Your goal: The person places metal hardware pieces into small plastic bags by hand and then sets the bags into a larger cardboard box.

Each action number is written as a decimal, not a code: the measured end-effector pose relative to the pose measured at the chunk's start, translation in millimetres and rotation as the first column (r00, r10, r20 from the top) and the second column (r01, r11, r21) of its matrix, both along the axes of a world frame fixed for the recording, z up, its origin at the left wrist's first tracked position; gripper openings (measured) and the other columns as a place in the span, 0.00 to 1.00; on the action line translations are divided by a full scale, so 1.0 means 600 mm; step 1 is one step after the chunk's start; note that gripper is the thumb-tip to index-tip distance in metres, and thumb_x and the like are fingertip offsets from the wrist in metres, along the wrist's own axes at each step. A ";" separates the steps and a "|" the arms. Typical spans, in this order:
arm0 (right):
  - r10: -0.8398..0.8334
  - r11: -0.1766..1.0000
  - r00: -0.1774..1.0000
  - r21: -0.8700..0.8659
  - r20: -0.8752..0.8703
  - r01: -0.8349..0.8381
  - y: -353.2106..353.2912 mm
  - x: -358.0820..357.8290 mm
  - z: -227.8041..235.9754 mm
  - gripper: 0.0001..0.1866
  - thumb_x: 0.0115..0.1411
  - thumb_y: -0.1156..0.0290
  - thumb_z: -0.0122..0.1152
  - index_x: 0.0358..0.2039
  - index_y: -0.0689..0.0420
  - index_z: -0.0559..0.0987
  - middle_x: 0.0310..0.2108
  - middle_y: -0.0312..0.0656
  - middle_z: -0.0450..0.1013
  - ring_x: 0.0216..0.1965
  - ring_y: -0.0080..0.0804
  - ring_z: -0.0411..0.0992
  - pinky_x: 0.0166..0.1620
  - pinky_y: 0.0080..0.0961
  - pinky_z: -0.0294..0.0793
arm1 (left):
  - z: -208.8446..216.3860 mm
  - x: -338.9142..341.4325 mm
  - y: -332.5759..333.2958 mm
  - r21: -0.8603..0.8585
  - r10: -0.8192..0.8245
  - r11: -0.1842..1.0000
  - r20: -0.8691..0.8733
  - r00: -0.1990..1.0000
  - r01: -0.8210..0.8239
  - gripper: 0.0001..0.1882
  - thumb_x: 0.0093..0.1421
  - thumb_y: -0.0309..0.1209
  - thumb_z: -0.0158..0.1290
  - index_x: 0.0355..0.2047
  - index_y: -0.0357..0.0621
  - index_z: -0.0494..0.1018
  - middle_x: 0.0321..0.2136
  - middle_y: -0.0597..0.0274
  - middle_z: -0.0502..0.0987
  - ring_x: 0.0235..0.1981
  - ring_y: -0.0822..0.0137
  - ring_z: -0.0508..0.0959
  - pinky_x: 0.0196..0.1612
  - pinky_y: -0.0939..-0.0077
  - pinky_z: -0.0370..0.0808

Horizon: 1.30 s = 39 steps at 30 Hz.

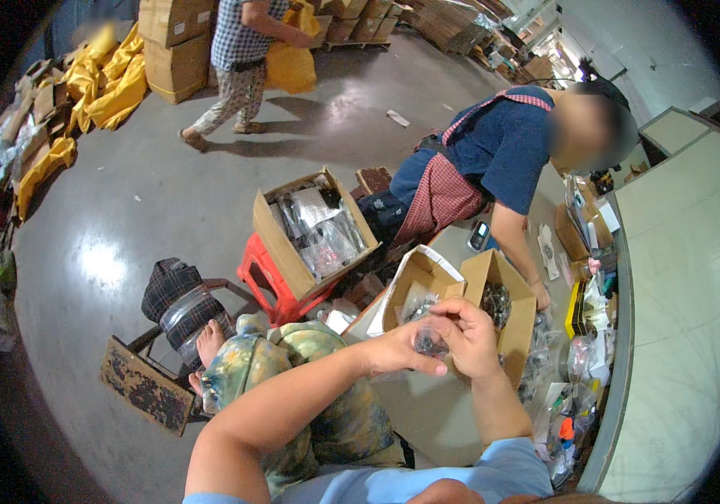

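Between my two hands is a small clear plastic bag (430, 341) with something dark inside, too small to name. My left hand (391, 350) closes around its lower part, thumb stretched toward the right. The fingers of my right hand (471, 338) are bent and pinch the bag's upper side. Just beyond my hands stand two open cardboard boxes on the table. The white-edged box (408, 273) holds clear bags, and the brown box (518, 336) holds dark small items in plastic.
A box of bagged items (269, 225) sits on a red stool (259, 267). Across the table (423, 412), a co-worker in a checked apron (442, 202) reaches in. Bags and small goods crowd the right edge beside a pale panel (679, 311). Another person carries a yellow bag (291, 65).
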State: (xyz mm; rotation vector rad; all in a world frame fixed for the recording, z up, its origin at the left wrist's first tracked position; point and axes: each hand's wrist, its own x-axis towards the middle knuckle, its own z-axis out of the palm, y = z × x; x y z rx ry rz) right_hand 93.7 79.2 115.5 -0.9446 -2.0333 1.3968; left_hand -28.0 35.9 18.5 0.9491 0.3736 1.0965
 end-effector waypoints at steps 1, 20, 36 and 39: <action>0.080 0.982 0.994 0.166 0.069 -0.091 0.003 0.002 0.011 0.06 0.55 0.77 0.58 0.34 0.62 0.75 0.30 0.39 0.71 0.33 0.26 0.70 0.37 0.22 0.70 | 0.004 -0.003 -0.001 -0.039 -0.013 0.999 0.051 0.999 0.015 0.34 0.45 0.27 0.65 0.52 0.44 0.61 0.39 0.68 0.67 0.42 0.74 0.67 0.46 0.78 0.66; 0.216 0.807 0.888 0.437 0.407 -0.397 -0.010 0.034 0.017 0.20 0.48 0.68 0.66 0.40 0.62 0.73 0.50 0.46 0.62 0.50 0.44 0.61 0.52 0.36 0.61 | 0.025 -0.007 -0.004 -0.037 -0.028 0.999 0.094 0.995 0.032 0.35 0.54 0.41 0.58 0.56 0.41 0.54 0.46 0.59 0.66 0.48 0.70 0.66 0.51 0.73 0.64; -0.190 0.982 0.982 0.007 -0.024 0.190 -0.002 0.061 -0.043 0.07 0.48 0.78 0.64 0.26 0.63 0.74 0.26 0.37 0.71 0.25 0.16 0.66 0.27 0.13 0.65 | 0.038 -0.016 -0.001 0.361 0.660 0.749 -0.334 0.673 -0.556 0.07 0.57 0.27 0.53 0.29 0.35 0.75 0.23 0.59 0.74 0.24 0.72 0.73 0.27 0.78 0.70; -0.089 0.959 0.984 0.279 0.151 0.044 -0.001 0.056 -0.030 0.04 0.51 0.80 0.60 0.26 0.62 0.73 0.25 0.34 0.68 0.26 0.16 0.63 0.28 0.13 0.62 | 0.034 -0.014 -0.001 0.425 0.678 0.732 -0.378 0.630 -0.533 0.06 0.57 0.27 0.53 0.28 0.37 0.75 0.23 0.58 0.74 0.25 0.69 0.74 0.28 0.76 0.70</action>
